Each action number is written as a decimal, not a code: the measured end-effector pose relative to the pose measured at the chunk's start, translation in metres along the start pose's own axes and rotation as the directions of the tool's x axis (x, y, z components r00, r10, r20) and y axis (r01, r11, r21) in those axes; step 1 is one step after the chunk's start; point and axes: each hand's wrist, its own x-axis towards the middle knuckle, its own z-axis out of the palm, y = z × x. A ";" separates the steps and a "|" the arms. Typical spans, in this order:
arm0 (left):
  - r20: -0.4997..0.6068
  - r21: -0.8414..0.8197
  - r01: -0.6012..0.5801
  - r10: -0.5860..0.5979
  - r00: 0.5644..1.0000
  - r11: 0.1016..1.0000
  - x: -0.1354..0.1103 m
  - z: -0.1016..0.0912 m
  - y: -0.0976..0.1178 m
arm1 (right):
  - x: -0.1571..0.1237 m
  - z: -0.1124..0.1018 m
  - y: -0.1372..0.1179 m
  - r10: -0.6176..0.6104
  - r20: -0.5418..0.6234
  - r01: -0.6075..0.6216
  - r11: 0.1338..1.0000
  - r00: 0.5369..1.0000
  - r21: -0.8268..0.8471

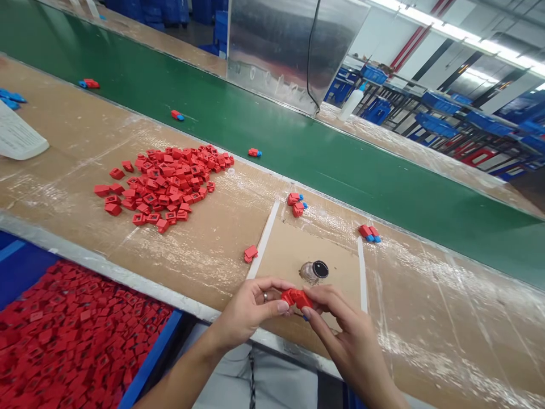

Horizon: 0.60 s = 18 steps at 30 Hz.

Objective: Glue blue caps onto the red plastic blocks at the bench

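Observation:
My left hand (pixel 255 309) pinches a small red plastic piece (pixel 288 296) between thumb and fingers; a ring is on one finger. My right hand (pixel 340 324) is closed on a red plastic piece with a blue part (pixel 304 300), its blue end showing just below the fingertips. The two red pieces meet between the hands, and I cannot tell whether they are joined. Just beyond the hands, a short post with a black round top (pixel 320 269) rises from a cardboard sheet (pixel 293 238). Left of it lies a loose red piece (pixel 251 253).
A heap of red pieces (pixel 170 179) covers the table's left middle. Below it stands a blue bin (pixel 149 363) full of red pieces. Red-and-blue pieces (pixel 369 233) lie along the green conveyor belt (pixel 340 170) and its near edge. A metal housing (pixel 281 51) spans the belt.

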 end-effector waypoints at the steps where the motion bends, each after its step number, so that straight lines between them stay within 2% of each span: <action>1: -0.007 0.002 0.002 -0.002 1.000 1.000 0.000 0.000 0.000 | -0.001 0.000 0.000 0.005 0.007 -0.005 1.000 1.000 0.004; 9: -0.055 0.009 0.049 -0.048 0.997 0.999 0.003 0.001 -0.003 | -0.005 0.003 0.005 0.001 0.057 -0.001 1.000 0.998 -0.006; 14: -0.025 0.018 0.075 -0.074 0.997 0.997 0.002 0.001 -0.001 | -0.007 0.003 0.005 0.004 0.101 -0.008 0.999 0.995 0.041; 18: -0.043 -0.013 0.065 -0.066 0.997 0.998 0.001 0.001 0.000 | -0.008 0.006 0.004 0.026 0.107 -0.034 0.997 0.994 0.073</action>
